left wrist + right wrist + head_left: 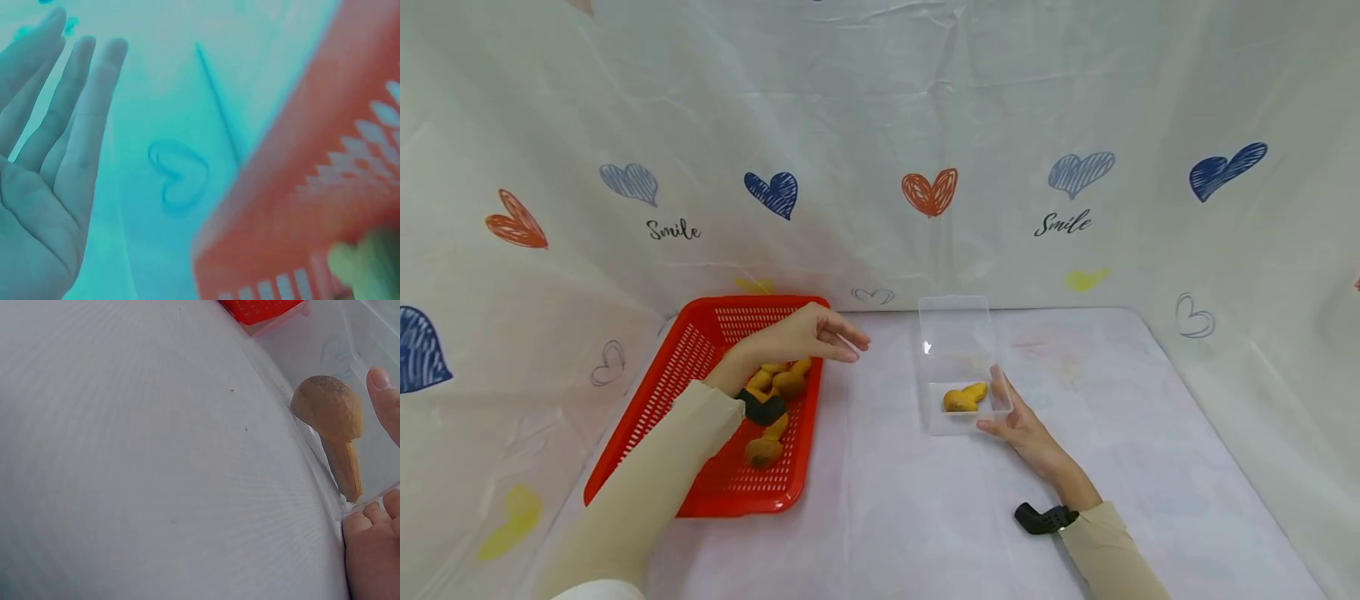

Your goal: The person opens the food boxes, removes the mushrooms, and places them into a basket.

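A clear plastic box point(936, 423) with its lid point(955, 321) raised stands on the table. Inside lies a yellow-brown mushroom point(962, 398), its rounded cap and stem plain in the right wrist view. My right hand point(1026, 429) grips the box's right side, thumb by the front corner and fingers along the side. Over the right rim of a red plastic basket point(797, 483) hovers my left hand point(820, 332), empty, fingers extended and loosely bent. Several more mushrooms point(765, 452) lie in the basket, partly hidden by the left wrist.
A white cloth-covered table point(880, 517) spans the front, with the basket at left and the box right of centre. Behind it hangs a pale sheet point(850, 125) printed with hearts. Each wrist wears a black device point(1047, 518).
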The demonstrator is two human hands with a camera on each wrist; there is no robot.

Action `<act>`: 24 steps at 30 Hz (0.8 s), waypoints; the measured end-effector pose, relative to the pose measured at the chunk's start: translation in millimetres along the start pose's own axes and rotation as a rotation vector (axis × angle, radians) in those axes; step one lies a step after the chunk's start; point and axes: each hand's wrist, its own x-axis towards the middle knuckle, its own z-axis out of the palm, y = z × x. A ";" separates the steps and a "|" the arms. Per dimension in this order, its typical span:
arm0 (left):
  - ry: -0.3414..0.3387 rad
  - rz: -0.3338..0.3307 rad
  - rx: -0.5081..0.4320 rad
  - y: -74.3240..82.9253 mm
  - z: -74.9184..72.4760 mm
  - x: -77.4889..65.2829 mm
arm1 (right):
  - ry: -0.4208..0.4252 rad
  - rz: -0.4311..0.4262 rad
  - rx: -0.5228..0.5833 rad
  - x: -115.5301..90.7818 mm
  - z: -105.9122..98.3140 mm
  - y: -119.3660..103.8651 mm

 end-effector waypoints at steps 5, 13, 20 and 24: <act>0.010 0.021 -0.032 6.3 19.0 28.0 | -0.006 -0.005 0.013 0.3 0.7 0.0; 0.022 0.081 -0.083 8.5 49.6 66.0 | -0.004 -0.014 0.012 0.5 -0.8 0.5; -0.001 0.094 -0.078 4.5 65.7 92.7 | -0.003 -0.032 0.015 1.7 -1.3 2.0; -0.029 0.115 -0.082 1.4 74.3 105.6 | 0.000 -0.031 0.023 2.0 -1.5 3.0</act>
